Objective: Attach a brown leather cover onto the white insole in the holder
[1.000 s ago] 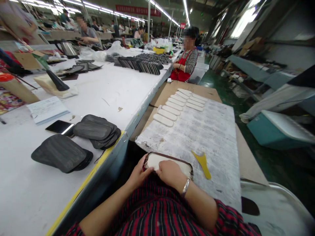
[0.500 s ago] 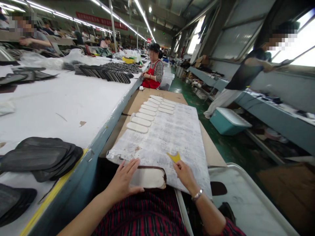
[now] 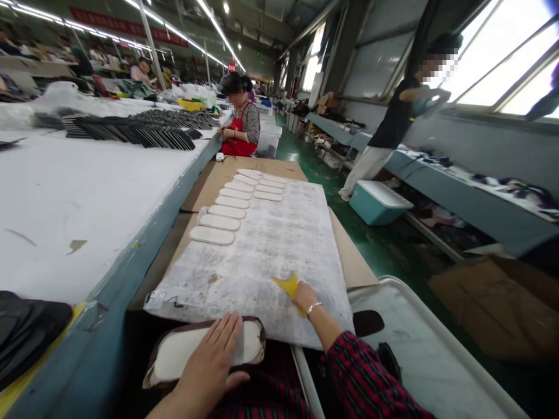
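My left hand (image 3: 213,355) lies flat with outstretched fingers on a long white oval pad (image 3: 177,352). The pad sits in a brown-edged piece (image 3: 257,320) at the near edge of the board, over my lap. My right hand (image 3: 305,295) is closed around a yellow piece with a forked, concave end (image 3: 286,284), held low over the board's right half. The whitish, stained board (image 3: 279,244) carries several white oval pads (image 3: 212,235) in two rows at its far left.
A long white-topped table (image 3: 109,198) runs along my left, with dark stacked pieces (image 3: 30,331) near me and rows of dark pieces (image 3: 135,128) farther off. A person in a red apron (image 3: 242,125) sits ahead. At right are a teal bin (image 3: 379,202) and a standing person (image 3: 388,122).
The view has swung right. My left hand has moved onto the middle of the pad, and more of the brown-edged piece shows. My right hand still holds the yellow piece.
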`<act>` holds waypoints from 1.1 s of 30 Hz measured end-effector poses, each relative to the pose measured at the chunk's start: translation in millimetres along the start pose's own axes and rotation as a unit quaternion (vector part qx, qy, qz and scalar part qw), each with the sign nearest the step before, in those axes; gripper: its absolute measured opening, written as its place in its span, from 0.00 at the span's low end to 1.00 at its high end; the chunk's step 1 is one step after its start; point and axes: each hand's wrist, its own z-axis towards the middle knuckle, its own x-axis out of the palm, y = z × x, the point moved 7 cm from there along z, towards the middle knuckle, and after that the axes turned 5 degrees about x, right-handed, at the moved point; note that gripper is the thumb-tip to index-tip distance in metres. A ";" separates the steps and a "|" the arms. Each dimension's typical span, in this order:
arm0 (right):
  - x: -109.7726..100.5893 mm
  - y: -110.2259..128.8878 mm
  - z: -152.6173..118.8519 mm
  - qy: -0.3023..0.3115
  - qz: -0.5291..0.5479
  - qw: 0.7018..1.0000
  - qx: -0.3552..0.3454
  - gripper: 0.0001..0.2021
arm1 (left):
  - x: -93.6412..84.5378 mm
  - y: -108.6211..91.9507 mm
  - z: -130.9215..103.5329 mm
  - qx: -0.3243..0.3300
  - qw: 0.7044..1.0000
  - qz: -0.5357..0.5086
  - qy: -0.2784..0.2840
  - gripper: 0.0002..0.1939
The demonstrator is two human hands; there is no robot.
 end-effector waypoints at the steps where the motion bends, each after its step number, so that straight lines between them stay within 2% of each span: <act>1: -0.1 -0.5 4.6 0.013 0.001 1.000 0.002 0.22 | -0.3 -0.1 -1.4 0.013 0.999 0.015 -0.039 0.46; 4: 3.9 3.4 11.1 0.051 0.010 0.999 -0.013 0.17 | -1.4 -1.0 -6.7 0.043 0.990 0.039 -0.127 0.48; 7: 8.8 17.0 0.5 0.048 0.015 0.997 -0.055 0.08 | -4.2 -3.9 -9.5 0.045 0.987 0.051 -0.144 0.47; 10: 4.1 25.9 -26.1 0.002 0.028 0.995 -0.091 0.09 | -10.8 -7.4 -9.6 0.035 0.992 0.050 -0.113 0.41; 13: -13.6 22.1 -61.8 -0.021 0.103 0.986 -0.133 0.15 | -19.0 -5.7 -7.4 0.023 0.998 0.012 -0.058 0.39; 16: -34.8 19.7 -99.5 0.015 0.168 0.963 -0.208 0.23 | -23.2 2.5 -1.7 -0.016 0.999 -0.034 0.021 0.53; 18: -43.4 26.0 -121.2 0.053 0.150 0.954 -0.254 0.27 | -23.1 4.0 3.6 -0.033 0.995 -0.055 0.073 0.63; 20: -46.8 38.6 -135.5 0.070 0.106 0.951 -0.281 0.23 | -21.3 0.1 9.0 -0.031 0.990 -0.070 0.115 0.67; 22: -48.5 54.0 -140.0 0.044 0.044 0.958 -0.279 0.23 | -19.7 -4.6 13.4 -0.028 0.988 -0.077 0.134 0.67; 24: -49.9 69.5 -138.1 0.004 -0.021 0.965 -0.261 0.28 | -19.6 -6.9 16.4 -0.034 0.988 -0.079 0.129 0.67; 26: -51.8 85.0 -135.5 -0.022 -0.065 0.962 -0.263 0.27 | -19.9 -6.8 17.9 -0.045 0.989 -0.079 0.121 0.66; 29: -56.2 102.0 -133.3 -0.037 -0.083 0.952 -0.291 0.27 | -18.3 -6.2 18.4 -0.057 0.987 -0.076 0.131 0.65; 33: -57.7 110.6 -133.1 -0.066 -0.058 0.945 -0.316 0.27 | -18.6 -6.3 20.1 -0.064 0.986 -0.082 0.131 0.64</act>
